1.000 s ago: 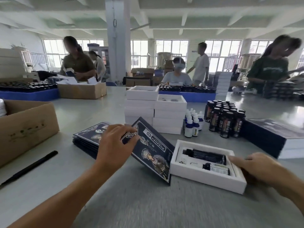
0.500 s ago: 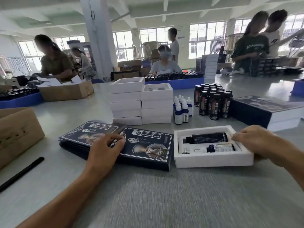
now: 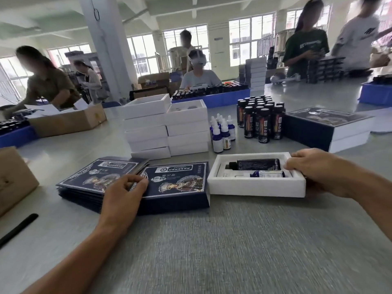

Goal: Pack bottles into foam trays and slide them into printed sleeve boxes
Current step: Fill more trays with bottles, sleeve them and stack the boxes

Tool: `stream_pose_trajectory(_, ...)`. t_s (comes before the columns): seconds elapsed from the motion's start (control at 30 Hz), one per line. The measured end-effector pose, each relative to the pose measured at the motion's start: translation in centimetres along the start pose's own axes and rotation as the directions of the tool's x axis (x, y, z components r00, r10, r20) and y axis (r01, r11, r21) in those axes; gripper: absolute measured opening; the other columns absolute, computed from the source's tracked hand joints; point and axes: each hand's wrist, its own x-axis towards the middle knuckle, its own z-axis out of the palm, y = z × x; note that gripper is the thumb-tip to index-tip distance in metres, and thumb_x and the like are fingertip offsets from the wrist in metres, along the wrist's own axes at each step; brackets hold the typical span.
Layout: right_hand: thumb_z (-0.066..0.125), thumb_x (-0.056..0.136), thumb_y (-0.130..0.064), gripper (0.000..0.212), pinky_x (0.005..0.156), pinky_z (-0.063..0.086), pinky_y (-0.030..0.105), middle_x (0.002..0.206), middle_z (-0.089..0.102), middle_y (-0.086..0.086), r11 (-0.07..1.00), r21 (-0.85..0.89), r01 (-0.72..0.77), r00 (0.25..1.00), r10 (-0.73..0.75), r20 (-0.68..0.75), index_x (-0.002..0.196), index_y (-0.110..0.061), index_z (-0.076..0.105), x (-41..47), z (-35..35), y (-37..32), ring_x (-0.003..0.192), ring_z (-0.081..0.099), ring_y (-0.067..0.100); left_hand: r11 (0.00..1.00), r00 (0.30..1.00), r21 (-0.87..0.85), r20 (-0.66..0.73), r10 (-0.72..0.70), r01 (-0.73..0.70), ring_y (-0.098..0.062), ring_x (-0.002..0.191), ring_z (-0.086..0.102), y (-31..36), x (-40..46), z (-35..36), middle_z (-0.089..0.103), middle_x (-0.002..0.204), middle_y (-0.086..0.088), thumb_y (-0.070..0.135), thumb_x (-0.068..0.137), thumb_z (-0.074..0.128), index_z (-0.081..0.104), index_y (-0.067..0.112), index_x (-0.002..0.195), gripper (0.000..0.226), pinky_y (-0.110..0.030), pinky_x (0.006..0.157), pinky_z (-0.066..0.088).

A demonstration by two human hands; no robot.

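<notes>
A white foam tray [image 3: 254, 186] lies on the table with a dark bottle [image 3: 257, 164] and a small blue dropper bottle [image 3: 267, 174] lying in its slots. My right hand [image 3: 316, 170] grips the tray's right end. An opened dark blue printed sleeve box [image 3: 176, 183] lies flat just left of the tray, its open end touching the tray. My left hand [image 3: 123, 194] presses on the sleeve's left edge, beside a stack of flat sleeves [image 3: 95, 177].
Two stacks of white foam trays [image 3: 165, 128] stand behind the sleeves. Several dropper bottles [image 3: 222, 132] and dark bottles [image 3: 261, 119] stand further right, next to packed boxes [image 3: 326, 128]. A cardboard box [image 3: 12, 179] and black pen [image 3: 17, 230] lie at left. People work around the tables.
The sleeve, tilted up one second ago, now lies flat and opened. The tray has been brought square against its open end. My view has tipped downward.
</notes>
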Motion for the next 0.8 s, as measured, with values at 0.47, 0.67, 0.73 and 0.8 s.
stream_pose_trajectory(0.47,0.062,0.096,-0.015,0.006,0.046,0.055,0.032,0.075,0.076,0.010,0.995,0.100,0.021,0.999,-0.024,0.025,0.101,-0.015,0.060,-0.2,1.0,-0.1,0.056,0.073,0.022,0.992,0.998,-0.110,-0.009,-0.070,0.068,-0.017,0.075,0.061,0.9,-0.7,0.1,0.067,0.087,-0.008,0.029,0.087,0.070,0.067,0.025,0.087,0.005,-0.026,0.062,0.049)
stream_pose_trajectory(0.67,0.063,0.095,-0.017,0.013,0.048,0.055,0.031,0.080,0.077,0.009,0.996,0.082,0.037,0.989,-0.048,0.137,0.107,-0.017,0.060,-0.9,1.9,-0.6,0.061,0.074,0.021,0.996,0.999,-0.075,-0.003,-0.052,0.052,-0.024,0.091,0.062,0.9,-0.8,0.1,0.066,0.095,-0.004,0.032,0.088,0.068,0.066,0.029,0.088,0.004,-0.042,0.082,0.053)
stream_pose_trajectory(0.73,0.063,0.095,-0.017,0.013,0.045,0.054,0.028,0.075,0.077,0.004,0.997,0.067,0.044,0.984,-0.054,0.168,0.107,-0.020,0.060,-1.1,1.7,-0.8,0.059,0.073,0.018,0.997,0.999,-0.057,-0.011,-0.047,0.046,-0.023,0.094,0.062,0.9,-0.9,0.0,0.066,0.096,-0.002,0.033,0.089,0.067,0.065,0.030,0.088,0.004,-0.045,0.086,0.052)
stream_pose_trajectory(0.8,0.063,0.095,-0.018,0.015,0.042,0.051,0.025,0.075,0.077,0.003,0.997,0.056,0.048,0.981,-0.058,0.184,0.108,-0.022,0.059,-1.3,1.3,-0.8,0.054,0.071,0.015,0.998,0.999,-0.048,-0.007,-0.042,0.041,-0.022,0.093,0.062,0.9,-1.0,0.0,0.066,0.096,-0.001,0.034,0.089,0.067,0.065,0.030,0.088,0.004,-0.046,0.086,0.052)
